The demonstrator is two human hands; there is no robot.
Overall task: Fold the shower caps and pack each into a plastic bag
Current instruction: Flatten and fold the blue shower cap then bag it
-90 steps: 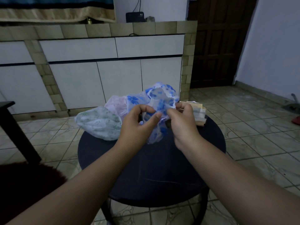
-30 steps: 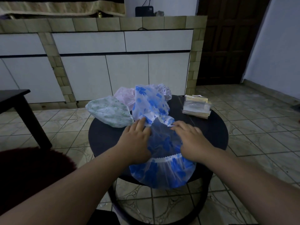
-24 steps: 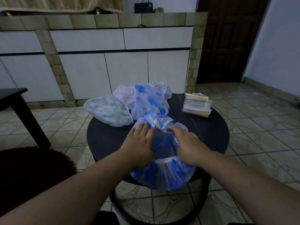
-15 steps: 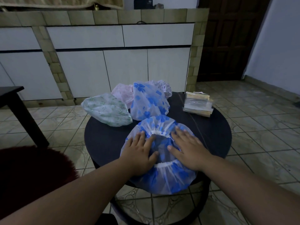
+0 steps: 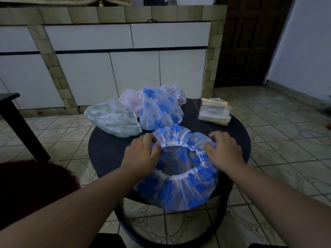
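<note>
A blue-flowered shower cap [image 5: 180, 187] lies spread out, opening up, on the near part of the round dark table [image 5: 105, 149]; its near edge hangs over the rim. My left hand [image 5: 141, 154] grips the cap's left side and my right hand [image 5: 223, 151] its right side, fingers curled on the elastic edge. Behind it sit a second blue-flowered cap [image 5: 160, 108], a green-patterned cap [image 5: 112, 118], a pink cap [image 5: 131, 100] and a white dotted cap [image 5: 176, 92]. A stack of plastic bags [image 5: 215, 111] lies at the table's back right.
White cabinet doors [image 5: 134, 72] in a tiled frame stand behind the table, a dark wooden door [image 5: 249, 42] to their right. A black table leg [image 5: 19, 127] is at the left, a dark red cushion [image 5: 30, 187] near left. Tiled floor surrounds the table.
The cap was held bunched in the air, then laid on the table. My hands pressed it near the middle and have now slid apart to its sides, stretching the opening wide.
</note>
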